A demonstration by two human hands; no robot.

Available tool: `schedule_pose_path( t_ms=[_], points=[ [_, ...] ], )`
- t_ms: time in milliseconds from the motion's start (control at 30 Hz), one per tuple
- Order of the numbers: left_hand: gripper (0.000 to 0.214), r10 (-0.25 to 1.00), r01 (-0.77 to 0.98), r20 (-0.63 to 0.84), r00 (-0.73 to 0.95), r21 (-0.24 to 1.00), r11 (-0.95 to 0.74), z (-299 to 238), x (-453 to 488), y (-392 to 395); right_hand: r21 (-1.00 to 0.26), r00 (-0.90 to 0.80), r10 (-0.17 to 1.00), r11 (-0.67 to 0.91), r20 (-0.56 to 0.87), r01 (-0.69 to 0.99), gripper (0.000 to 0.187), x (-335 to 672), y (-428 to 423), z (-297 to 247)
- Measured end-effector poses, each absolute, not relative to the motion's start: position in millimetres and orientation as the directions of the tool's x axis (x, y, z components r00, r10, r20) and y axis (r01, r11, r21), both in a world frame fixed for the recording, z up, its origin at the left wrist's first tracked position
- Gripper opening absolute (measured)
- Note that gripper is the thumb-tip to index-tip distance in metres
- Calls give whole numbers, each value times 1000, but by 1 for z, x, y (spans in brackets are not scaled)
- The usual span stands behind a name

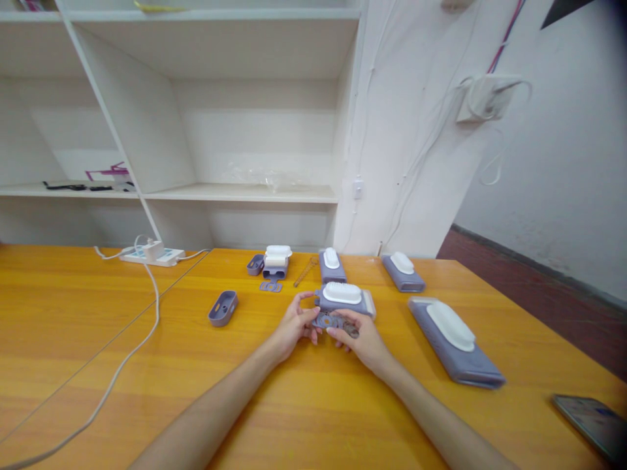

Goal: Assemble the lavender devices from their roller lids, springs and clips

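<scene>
Both my hands meet above the table's middle, over a flat purple-grey plastic plate [324, 320] with a round hole. My left hand [295, 326] pinches the plate's left end. My right hand [365, 338] is closed around a brownish coil spring [351, 329] at the plate's right end; its fingers partly hide the spring. Just behind the hands lies a purple-grey case [350, 304] with a white bristled oval piece [343, 292] on top. A similar loose spring [304, 271] rests farther back, beside a purple-grey flat part [271, 286].
A purple-grey oval cup [223, 308] stands left of the hands. Behind are a smaller cup [255, 264] and a white-topped unit [277, 261]. More cases [458, 343] lie right, near a phone [595, 421]. A white cable [142, 349] runs from a power strip [153, 253].
</scene>
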State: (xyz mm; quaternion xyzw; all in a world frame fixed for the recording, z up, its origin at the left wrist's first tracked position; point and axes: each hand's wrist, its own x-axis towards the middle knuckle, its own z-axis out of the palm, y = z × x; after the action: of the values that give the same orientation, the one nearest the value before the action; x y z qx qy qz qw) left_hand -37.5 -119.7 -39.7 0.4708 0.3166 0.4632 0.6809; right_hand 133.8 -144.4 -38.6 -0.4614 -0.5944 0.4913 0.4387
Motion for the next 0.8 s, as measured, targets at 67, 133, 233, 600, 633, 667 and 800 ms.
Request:
schedule_pose_path(
  t_ms=[67, 133, 233, 600, 633, 667, 800],
  points=[
    [55, 930, -338, 8, 368, 933, 126, -39, -38, -120, -987, -187, 980, 97, 72, 127, 41, 134, -145, -39],
    [55, 930, -340, 7, 368, 932, 128, -39, -37, -120, -987, -182, 980, 105, 82, 124, 40, 134, -144, -40],
    [55, 925, -318, -2, 381, 939, 133, -39, -37, -121, -991, -178, 980, 107, 90, 85, 41, 135, -144, -40],
    [53, 945, -319, 17, 328, 943, 94, -31, -32, -127, -991, -91, 988, 131, 127, 36, 37, 134, -145, -40],
    [60, 941, -336, 30, 338, 937, 91, -30, -33, -128, -991, -83, 988, 131, 128, 26, 37, 134, -146, -38],
    [66, 936, -352, 43, 350, 932, 89, -29, -33, -129, -991, -75, 989, 130, 129, 16, 36, 134, -146, -36],
    [63, 934, -405, 55, 352, 909, 99, -25, -36, -131, -992, -69, 990, 120, 122, -35, 35, 136, -148, -29]
  ],
)
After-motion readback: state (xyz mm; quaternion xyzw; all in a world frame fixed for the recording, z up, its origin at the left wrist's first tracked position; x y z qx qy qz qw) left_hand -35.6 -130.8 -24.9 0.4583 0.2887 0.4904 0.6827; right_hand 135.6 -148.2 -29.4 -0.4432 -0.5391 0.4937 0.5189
